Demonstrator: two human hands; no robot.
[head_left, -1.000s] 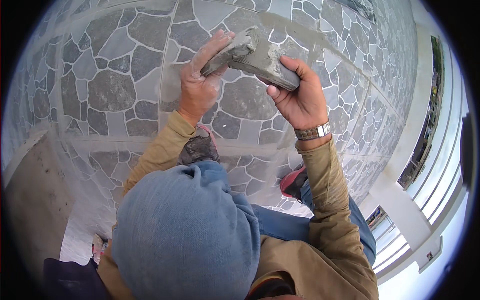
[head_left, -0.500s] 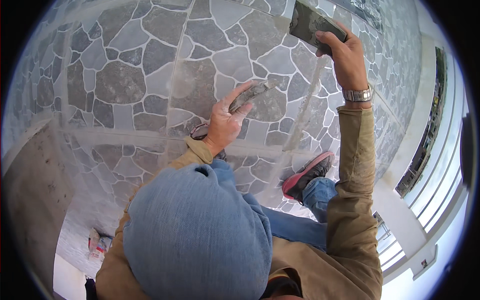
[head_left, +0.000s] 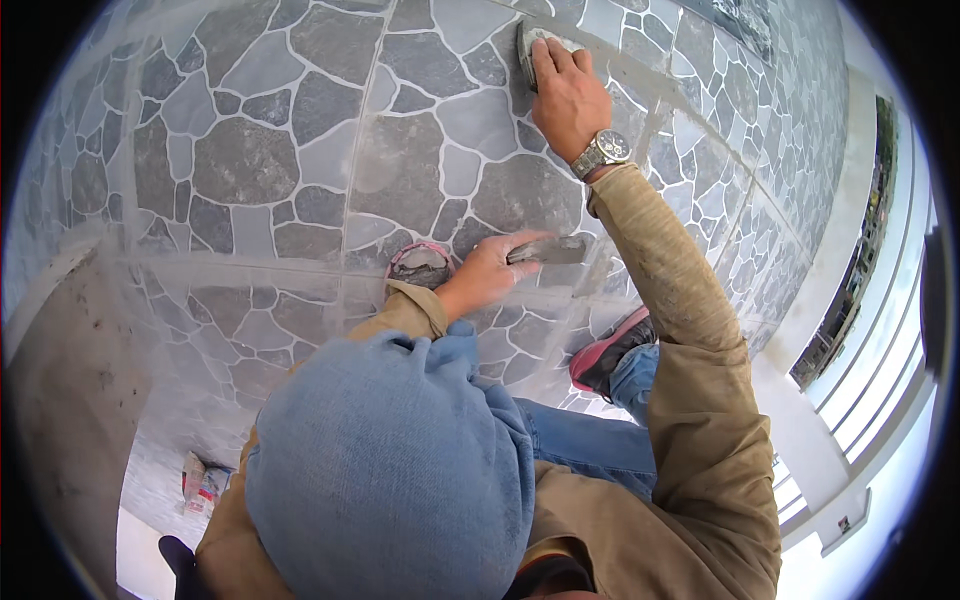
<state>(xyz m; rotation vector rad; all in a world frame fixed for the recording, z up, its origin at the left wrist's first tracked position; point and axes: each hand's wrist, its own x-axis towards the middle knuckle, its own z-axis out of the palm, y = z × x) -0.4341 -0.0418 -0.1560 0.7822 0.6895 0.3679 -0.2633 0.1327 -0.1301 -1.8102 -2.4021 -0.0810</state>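
Here, in the head view, the right hand (head_left: pixel 572 105) grips a grey block-shaped pad (head_left: pixel 525 57) on the stone-patterned tile floor (head_left: pixel 245 160), its fingers bent over the pad. Nearer the body, the left hand (head_left: pixel 485 275) pinches a flat grey strip (head_left: pixel 560 249), beside a pink-edged shoe (head_left: pixel 420 264).

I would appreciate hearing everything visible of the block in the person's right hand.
The grey block shows a darker side and a paler top, smeared with what looks like mortar. Its left edge runs nearly up and down the picture, over the stone-patterned floor; how flush it sits is unclear. The right hand covers its right part, fingers on top.
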